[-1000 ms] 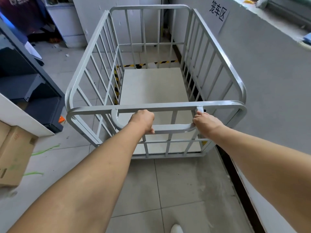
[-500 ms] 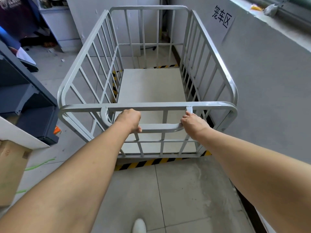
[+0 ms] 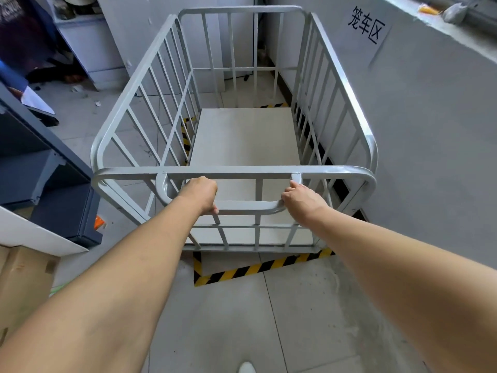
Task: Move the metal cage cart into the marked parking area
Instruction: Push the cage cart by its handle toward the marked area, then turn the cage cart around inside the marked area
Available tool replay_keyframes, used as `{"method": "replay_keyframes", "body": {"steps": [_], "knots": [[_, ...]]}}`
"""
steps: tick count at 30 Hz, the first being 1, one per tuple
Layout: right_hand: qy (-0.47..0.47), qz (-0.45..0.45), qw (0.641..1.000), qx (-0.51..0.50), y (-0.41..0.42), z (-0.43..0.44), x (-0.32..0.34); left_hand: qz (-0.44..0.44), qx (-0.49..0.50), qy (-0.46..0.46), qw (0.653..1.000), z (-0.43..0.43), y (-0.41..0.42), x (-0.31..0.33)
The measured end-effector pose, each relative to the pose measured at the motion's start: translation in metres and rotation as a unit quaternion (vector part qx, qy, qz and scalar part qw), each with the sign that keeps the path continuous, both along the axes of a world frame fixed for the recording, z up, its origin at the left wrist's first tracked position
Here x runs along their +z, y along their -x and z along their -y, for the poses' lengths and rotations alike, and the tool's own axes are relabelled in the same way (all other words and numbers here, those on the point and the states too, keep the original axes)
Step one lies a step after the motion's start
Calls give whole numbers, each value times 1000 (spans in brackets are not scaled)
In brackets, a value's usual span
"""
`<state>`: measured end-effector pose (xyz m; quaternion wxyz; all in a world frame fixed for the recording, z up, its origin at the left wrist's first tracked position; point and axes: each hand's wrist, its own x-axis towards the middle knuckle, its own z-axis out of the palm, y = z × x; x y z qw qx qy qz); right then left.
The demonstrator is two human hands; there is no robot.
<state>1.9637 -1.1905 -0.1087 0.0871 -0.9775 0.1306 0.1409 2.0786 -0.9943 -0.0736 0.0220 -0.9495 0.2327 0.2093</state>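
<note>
A grey metal cage cart (image 3: 347, 87) with barred sides and a pale flat floor stands ahead of me, close beside the wall on the right. Its looped push handle (image 3: 247, 207) hangs from the near top rail. My left hand (image 3: 201, 193) is closed around the handle's left part, and my right hand (image 3: 301, 199) grips its right end. Yellow-and-black hazard tape (image 3: 258, 269) marks the floor just behind the cart's near edge, and more tape shows beside its left side and at the far end.
A grey wall (image 3: 430, 157) with a paper sign (image 3: 367, 25) runs along the right. A dark blue shelf unit (image 3: 48, 189) and a cardboard box (image 3: 24, 281) stand at the left. White cabinets (image 3: 88, 47) lie beyond. My shoe tip (image 3: 247, 367) shows at the bottom.
The cart has rolled forward, away from me. The striped tape line behind its near edge has come fully into view. Both hands have kept their hold on the handle.
</note>
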Motion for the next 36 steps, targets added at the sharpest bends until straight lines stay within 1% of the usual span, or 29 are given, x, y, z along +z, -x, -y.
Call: {"method": "replay_keyframes", "body": {"steps": [4, 16, 19, 21, 22, 24, 26, 31, 36], "knots": [[-13, 6, 1000, 9, -16, -18, -3, 8, 16, 0, 1000, -20, -12, 1], [31, 2, 999, 44, -35, -47, -4, 11, 15, -6, 1000, -49, -29, -2], [27, -33, 997, 65, -35, -43, 2, 13, -17, -36, 999, -45, -27, 2], [-5, -55, 994, 89, -33, -38, 8, 12, -40, -64, 997, -40, -26, 5], [-23, -52, 994, 91, -32, -35, 12, 13, -48, -78, 996, -37, -25, 7], [-38, -18, 997, 66, -25, -26, 19, 14, -59, -85, 995, -26, -20, 10], [-26, 11, 999, 26, -16, -15, 25, 20, -70, -63, 995, -10, -12, 14], [-8, 31, 998, -45, 9, 31, 50, 37, -95, -3, 995, 45, 15, 27], [-4, 32, 997, -63, 36, 90, 69, 43, -130, 1, 991, 112, 43, 36]]}}
